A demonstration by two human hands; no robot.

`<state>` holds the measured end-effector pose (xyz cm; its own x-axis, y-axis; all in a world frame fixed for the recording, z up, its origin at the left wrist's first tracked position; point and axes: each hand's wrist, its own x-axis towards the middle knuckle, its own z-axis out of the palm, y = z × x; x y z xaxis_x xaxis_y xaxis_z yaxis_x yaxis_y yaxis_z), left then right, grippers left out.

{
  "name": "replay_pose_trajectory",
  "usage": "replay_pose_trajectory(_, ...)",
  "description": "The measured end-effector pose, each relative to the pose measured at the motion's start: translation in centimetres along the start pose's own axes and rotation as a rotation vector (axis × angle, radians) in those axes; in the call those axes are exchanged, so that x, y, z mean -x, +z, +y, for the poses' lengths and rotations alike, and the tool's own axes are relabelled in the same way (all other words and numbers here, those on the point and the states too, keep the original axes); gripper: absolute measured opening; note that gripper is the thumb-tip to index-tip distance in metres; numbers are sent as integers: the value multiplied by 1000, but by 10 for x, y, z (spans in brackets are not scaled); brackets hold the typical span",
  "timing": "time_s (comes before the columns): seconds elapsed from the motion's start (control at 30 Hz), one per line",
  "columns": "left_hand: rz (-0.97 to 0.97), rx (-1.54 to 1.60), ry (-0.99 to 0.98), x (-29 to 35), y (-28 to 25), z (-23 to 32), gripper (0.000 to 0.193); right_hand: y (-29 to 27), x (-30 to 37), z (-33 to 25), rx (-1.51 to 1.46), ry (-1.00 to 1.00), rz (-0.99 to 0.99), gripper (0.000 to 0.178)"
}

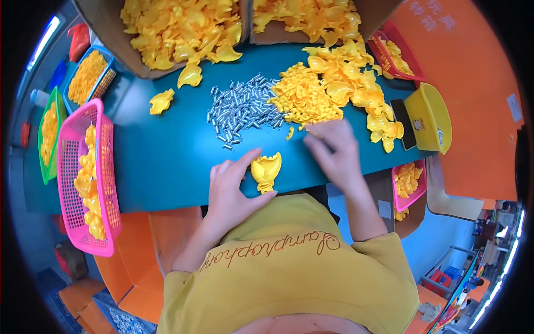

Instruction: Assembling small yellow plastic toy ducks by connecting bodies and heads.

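Note:
A yellow plastic shell part (266,170), with a scalloped, curved edge and a narrow lower end, rests at the front of the green-topped table. Thumb and forefinger of my left hand (229,186) hold it from the left side. To the right, my right hand (336,150) is at the near edge of a pile of small yellow plastic pieces (306,92). Its fingers are curled together and slightly blurred, and what they pinch cannot be made out. Beside that pile lies a heap of short silver metal cylinders (245,108).
Cardboard boxes of yellow shells (183,28) stand along the back, spilling rightward. A pink basket (105,167) holds shells at left; a blue basket (105,83) is behind it. At right are a yellow bin (434,117), a dark flat object (403,125) and a red basket (409,69).

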<state>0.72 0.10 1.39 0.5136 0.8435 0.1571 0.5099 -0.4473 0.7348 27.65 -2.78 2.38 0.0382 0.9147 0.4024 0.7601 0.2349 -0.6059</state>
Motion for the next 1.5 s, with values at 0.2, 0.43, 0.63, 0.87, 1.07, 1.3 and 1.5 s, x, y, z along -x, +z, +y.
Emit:
replay_pose_trajectory(0.2,-10,-3,-2,-3,1,3,90,-62,-51,78,590,-43,12,29)
replay_pose_trajectory(0.43,-7,-25,-7,-3,1,5,91,-76,-69,94,666,-60,-122,24)
replay_pose_trajectory(0.63,7,-24,15,-4,1,3,92,-91,-54,78,-23,261,88,16)
replay_pose_trajectory(0.87,-4,-23,11,-3,0,3,92,-37,11,23,-781,483,-593,47)
replay_pose_trajectory(1.07,-73,-1,11,-3,-9,3,90,-23,22,2,-322,276,-351,46)
replay_pose_trajectory(1.3,-36,4,-3,-3,-5,2,89,12,44,-30,117,128,-112,79)
replay_pose_trajectory(1.5,3,6,-25,1,-3,2,93,12,42,-23,86,135,-91,75)
